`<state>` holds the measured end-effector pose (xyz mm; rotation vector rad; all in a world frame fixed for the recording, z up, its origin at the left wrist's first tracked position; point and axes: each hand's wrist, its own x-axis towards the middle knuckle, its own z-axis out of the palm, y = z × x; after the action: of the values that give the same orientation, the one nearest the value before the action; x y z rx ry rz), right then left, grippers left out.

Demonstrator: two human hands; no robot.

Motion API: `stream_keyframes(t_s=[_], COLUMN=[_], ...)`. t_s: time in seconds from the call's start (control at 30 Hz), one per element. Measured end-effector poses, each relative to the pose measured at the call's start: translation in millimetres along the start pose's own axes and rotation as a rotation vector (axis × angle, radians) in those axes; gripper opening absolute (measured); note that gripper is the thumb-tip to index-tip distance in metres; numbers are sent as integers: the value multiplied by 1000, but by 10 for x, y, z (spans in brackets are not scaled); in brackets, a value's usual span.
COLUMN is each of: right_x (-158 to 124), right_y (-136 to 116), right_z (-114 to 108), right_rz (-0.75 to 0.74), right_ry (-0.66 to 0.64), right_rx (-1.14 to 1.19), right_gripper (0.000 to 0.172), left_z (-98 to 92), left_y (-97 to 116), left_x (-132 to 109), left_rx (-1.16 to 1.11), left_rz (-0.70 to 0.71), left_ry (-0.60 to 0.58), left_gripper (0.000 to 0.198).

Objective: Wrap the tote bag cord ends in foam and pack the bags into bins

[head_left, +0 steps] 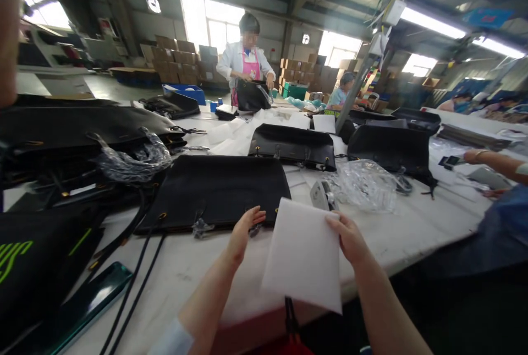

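A white foam sheet (307,256) hangs over the table's near edge, its upper right corner pinched by my right hand (348,236). To the left of the sheet my left hand (246,228) has its fingers stretched out and holds nothing. Just beyond that hand lies a black handbag (223,187) on its side, with clear plastic wrap on its handle ends and brass-coloured eyelets. Two long black cords run from its left end toward me. Behind the sheet stands a small grey-white device (320,196), partly covered.
Black bags (74,124) are stacked at the left, one handle wrapped in plastic. A shiny dark green phone-like object (94,294) lies near front left. Crumpled clear plastic (365,181) and more black bags (390,148) lie right. Co-workers (249,63) stand or sit around the table.
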<state>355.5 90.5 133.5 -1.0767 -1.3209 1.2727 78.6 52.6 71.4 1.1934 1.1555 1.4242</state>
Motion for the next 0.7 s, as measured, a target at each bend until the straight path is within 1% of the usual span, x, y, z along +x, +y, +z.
stream_keyframes(t_s=[0.03,0.07,0.1,0.13,0.17,0.23,0.3,0.33,0.4,0.47,0.5,0.6,0.7], right_x=[-87,-157,-210,-250,-278,-310,-323,-327,-331,-331,-327,-301,-297], right_y=[74,142,204,258,306,381,435,458,505,563,597,701,762], right_z=[33,86,154,232,310,444,523,544,565,581,591,608,554], right_rz=[59,97,121,137,151,185,187,169,124,98,95,80,57], right_ry=[-99,-174,-229,-265,-285,-306,-311,-310,-305,-296,-290,-273,-219], right_rx=[-36,-76,-111,-133,-138,-118,-100,-110,-141,-147,-148,-214,-350], right_gripper=[41,40,39,39,39,41,42,42,41,41,40,39,43], left_z=[-39,-71,-93,-105,-109,-111,-128,-143,-173,-183,-178,-166,-252], left_y=[111,212,296,356,389,381,306,259,169,94,62,-10,-19], left_x=[-82,-169,-255,-335,-405,-509,-580,-613,-684,-761,-797,-871,-884], left_rx=[-165,-249,-251,-203,-144,-98,-173,-220,-270,-268,-252,-195,-156], left_rz=[-94,-160,-196,-215,-231,-268,-322,-340,-354,-376,-393,-449,-458], left_ry=[-116,-249,-371,-449,-462,-371,-278,-270,-309,-307,-278,-144,-63], left_gripper=[71,74,73,70,68,74,83,83,76,68,64,59,60])
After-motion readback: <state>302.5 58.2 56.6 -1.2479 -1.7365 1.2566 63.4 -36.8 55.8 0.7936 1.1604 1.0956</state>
